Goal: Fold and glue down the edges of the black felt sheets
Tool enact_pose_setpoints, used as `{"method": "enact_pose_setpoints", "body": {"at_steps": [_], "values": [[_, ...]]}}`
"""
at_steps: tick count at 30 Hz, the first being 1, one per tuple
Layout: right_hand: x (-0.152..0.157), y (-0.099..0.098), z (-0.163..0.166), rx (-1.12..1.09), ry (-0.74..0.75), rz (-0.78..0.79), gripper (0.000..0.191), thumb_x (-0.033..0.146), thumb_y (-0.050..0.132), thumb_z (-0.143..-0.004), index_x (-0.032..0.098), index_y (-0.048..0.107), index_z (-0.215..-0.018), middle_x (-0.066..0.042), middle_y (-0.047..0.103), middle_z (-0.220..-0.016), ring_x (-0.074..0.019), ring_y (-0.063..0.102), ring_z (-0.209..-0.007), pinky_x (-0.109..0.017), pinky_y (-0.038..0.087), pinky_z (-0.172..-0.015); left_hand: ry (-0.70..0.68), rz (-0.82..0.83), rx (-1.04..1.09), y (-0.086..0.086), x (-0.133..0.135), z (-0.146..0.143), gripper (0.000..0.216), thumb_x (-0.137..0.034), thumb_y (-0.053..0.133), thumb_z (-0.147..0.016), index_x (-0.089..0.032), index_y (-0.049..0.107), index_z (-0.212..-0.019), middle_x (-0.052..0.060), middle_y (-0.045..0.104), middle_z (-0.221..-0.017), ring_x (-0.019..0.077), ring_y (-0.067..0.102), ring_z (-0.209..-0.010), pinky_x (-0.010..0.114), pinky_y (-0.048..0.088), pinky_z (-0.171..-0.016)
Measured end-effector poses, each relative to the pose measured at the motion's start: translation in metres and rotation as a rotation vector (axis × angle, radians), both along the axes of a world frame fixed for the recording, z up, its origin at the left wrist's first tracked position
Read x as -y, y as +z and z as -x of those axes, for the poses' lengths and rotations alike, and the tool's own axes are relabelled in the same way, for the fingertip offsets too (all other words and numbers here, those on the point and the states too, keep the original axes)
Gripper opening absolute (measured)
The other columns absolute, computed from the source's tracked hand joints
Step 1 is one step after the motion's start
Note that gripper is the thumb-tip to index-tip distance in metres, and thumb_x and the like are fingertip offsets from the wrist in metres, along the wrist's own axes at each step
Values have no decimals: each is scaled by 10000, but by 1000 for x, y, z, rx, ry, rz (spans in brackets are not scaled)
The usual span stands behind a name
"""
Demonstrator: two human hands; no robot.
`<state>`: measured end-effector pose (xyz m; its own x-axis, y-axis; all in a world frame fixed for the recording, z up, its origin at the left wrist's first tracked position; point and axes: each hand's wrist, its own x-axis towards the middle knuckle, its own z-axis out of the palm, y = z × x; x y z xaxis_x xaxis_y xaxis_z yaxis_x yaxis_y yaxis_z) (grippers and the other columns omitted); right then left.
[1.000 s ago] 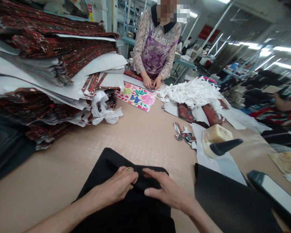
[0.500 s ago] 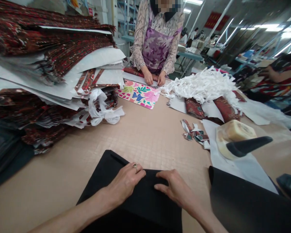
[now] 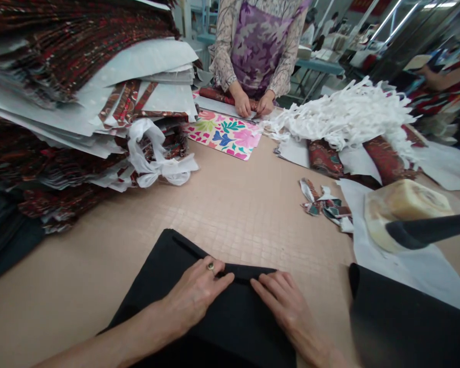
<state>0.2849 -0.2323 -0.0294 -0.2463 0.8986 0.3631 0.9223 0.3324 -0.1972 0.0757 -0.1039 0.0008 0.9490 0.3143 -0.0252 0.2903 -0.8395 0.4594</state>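
Note:
A piece of black fabric lies on the table in front of me, with a narrow fold along its far edge. My left hand, with a ring on one finger, is closed on that fold near its middle, thumb pointing right. A short way to the right, my right hand has its fingers bent over the same edge, pinching the folded strip. The fabric's near part runs out of view at the bottom.
Stacked patterned pieces with white backing rise at left. Opposite, a person's hands work beside a floral sheet. White strips, fabric scraps, a tape roll dispenser and another black sheet lie at right.
My right hand has come down onto the fabric's far edge, its fingers now gripping the fold. My left thumb has shifted slightly right along it. The view has tilted downward.

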Motion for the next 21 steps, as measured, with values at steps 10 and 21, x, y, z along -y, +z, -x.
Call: {"method": "enact_pose_setpoints", "body": {"at_steps": [10,21], "values": [[31,-1,-37,26,-25,53,380,109,312,-918,208,484,-1242,-64,651,-989,-172,576,-909,-362,419,-793,-78,-91,-84,0,3,0,454,-27,455,-784,-146,448,-1222,129,495,-1151,271,437,-1019,407,411,-862],[26,1,-35,95,-32,-74,370,116,251,-935,126,565,-1130,-75,647,-951,-175,548,-861,-342,386,-807,-47,-141,-29,12,10,-14,407,15,410,-769,-124,508,-1139,124,512,-1127,249,456,-1009,378,433,-841]]}}
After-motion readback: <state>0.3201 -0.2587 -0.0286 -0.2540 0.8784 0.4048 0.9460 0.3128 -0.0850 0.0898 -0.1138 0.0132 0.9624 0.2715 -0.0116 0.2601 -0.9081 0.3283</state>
